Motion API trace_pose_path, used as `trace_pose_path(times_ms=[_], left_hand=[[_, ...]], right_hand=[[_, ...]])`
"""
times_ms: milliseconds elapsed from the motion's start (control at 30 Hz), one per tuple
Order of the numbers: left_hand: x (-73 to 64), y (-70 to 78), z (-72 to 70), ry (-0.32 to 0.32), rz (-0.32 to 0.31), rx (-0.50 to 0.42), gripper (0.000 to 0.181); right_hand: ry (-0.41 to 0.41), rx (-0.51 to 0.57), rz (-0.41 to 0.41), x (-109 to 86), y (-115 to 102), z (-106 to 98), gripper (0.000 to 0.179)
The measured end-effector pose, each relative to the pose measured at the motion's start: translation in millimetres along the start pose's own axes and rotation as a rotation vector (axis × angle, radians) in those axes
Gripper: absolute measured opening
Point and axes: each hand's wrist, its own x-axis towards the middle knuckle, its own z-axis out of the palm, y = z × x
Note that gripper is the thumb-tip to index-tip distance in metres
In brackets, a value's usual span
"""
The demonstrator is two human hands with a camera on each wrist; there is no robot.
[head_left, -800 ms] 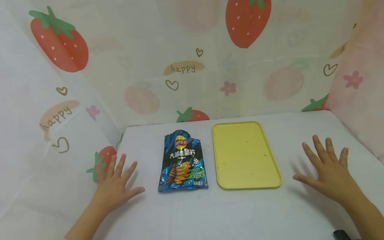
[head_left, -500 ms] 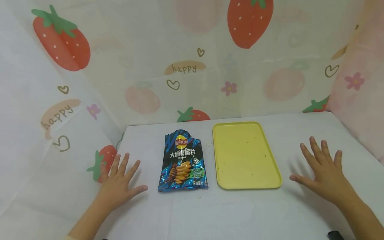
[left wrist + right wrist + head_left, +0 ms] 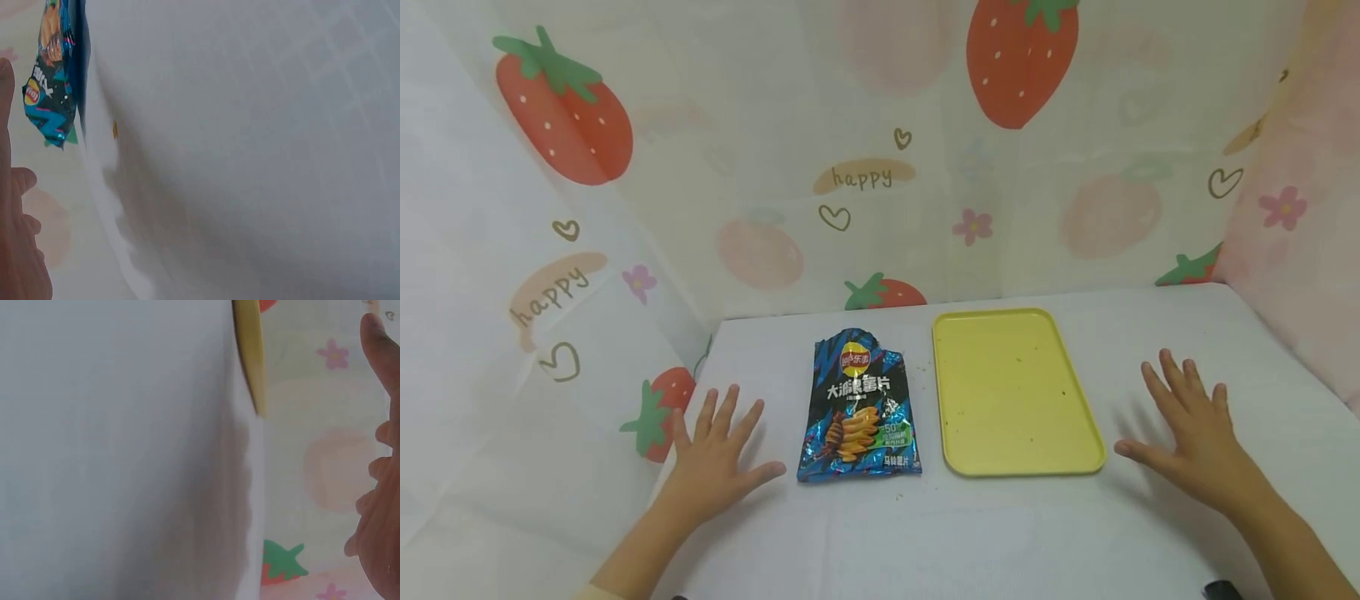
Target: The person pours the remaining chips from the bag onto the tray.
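A blue and black potato chip bag (image 3: 859, 408), its top edge torn unevenly, lies flat on the white table. Beside it, to the right, lies a yellow tray (image 3: 1015, 392) with a few small dark crumbs on it. My left hand (image 3: 711, 458) is spread with straight fingers to the left of the bag, its thumb close to the bag's lower corner but apart from it. To the right of the tray my right hand (image 3: 1195, 442) hovers with fingers spread, touching nothing. Both wrist views show each hand raised over the cloth, casting a shadow.
White cloth covers the table (image 3: 970, 533), with tiny crumbs near the bag. A strawberry-print curtain (image 3: 745, 150) stands behind and at the left, and a pink one (image 3: 1307, 275) at the right. A small dark object (image 3: 1222, 590) shows below the right wrist.
Both hands have drifted inward, the left one rightward toward the bag and the right one leftward toward the tray. The bag and tray have stayed in place on the table.
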Motion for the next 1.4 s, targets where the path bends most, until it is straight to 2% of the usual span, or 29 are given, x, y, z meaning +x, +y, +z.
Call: trace_pose_path(times_ms=[167, 433, 733, 900, 1167, 1400], left_hand=[[3.1, 6.1, 3.3, -0.011, -0.007, -0.055, 0.102], [3.8, 19.9, 2.8, 0.007, -0.014, -0.124, 0.101], [9.5, 27.9, 5.7, -0.020, -0.042, -0.201, 0.108], [15.1, 32.6, 7.3, -0.043, -0.062, -0.253, 0.112], [23.9, 44.2, 6.0, -0.057, -0.083, -0.336, 0.117], [26.7, 51.8, 8.5, -0.111, -0.130, -0.437, 0.120]], right_hand=[[-0.002, 0.049, -0.008, 1.3, -2, 4, 0.112], [-0.008, 0.112, -0.034, 5.0, -6, 11, 0.114], [-0.012, 0.226, -0.066, 7.4, -13, 20, 0.113], [-0.039, 0.257, -0.049, 7.5, -16, 23, 0.112], [-0.107, 0.349, 0.026, 7.1, -11, 29, 0.113], [-0.154, 0.376, 0.066, 2.3, -10, 35, 0.115]])
